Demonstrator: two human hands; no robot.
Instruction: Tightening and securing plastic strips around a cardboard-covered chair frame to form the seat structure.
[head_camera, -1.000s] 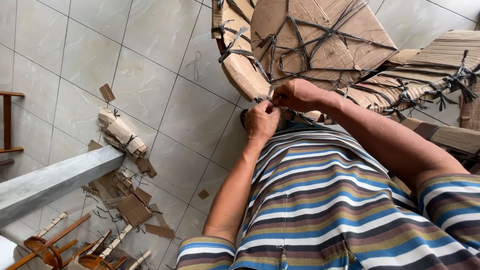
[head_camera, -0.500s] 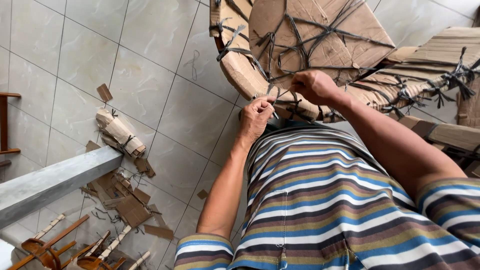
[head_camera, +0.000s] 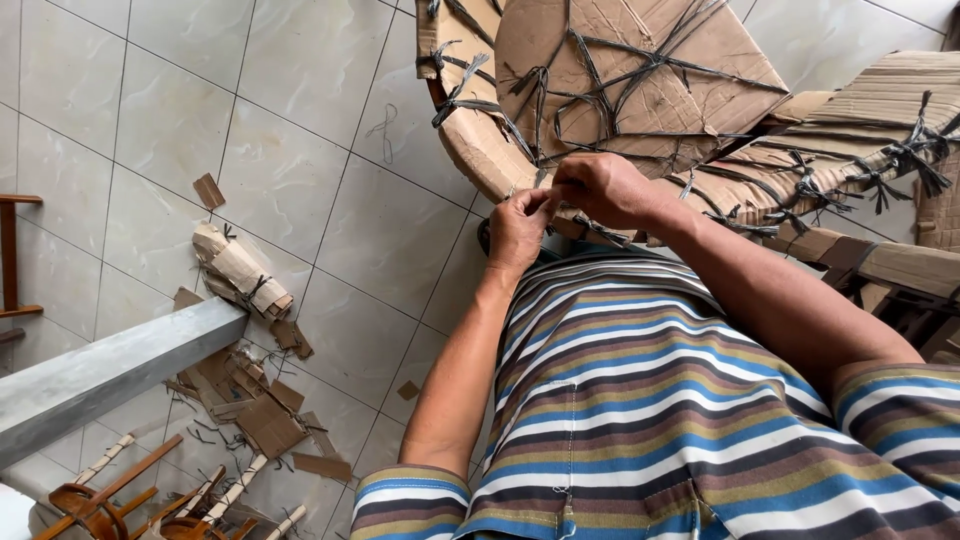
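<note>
1. Cardboard scraps (head_camera: 265, 420) litter the tiles at eight o'clock; a backward step could slip.
2. Left hand (head_camera: 518, 228) pinches shut on the black twine (head_camera: 545, 178) at twelve o'clock.
3. Right hand (head_camera: 600, 188) pinches it too; tugging might tear the cardboard-wrapped bundle (head_camera: 640, 90).

We stand in a furniture workshop or packing area. Chairs wrapped in cardboard (head_camera: 640, 90) and tied with black straps (head_camera: 600, 75) stand on a pale tiled floor (head_camera: 300, 120). Cardboard scraps (head_camera: 265, 420) litter the tiles, and bare wooden chair parts (head_camera: 100, 495) lie beside a grey beam (head_camera: 110, 365).
</note>
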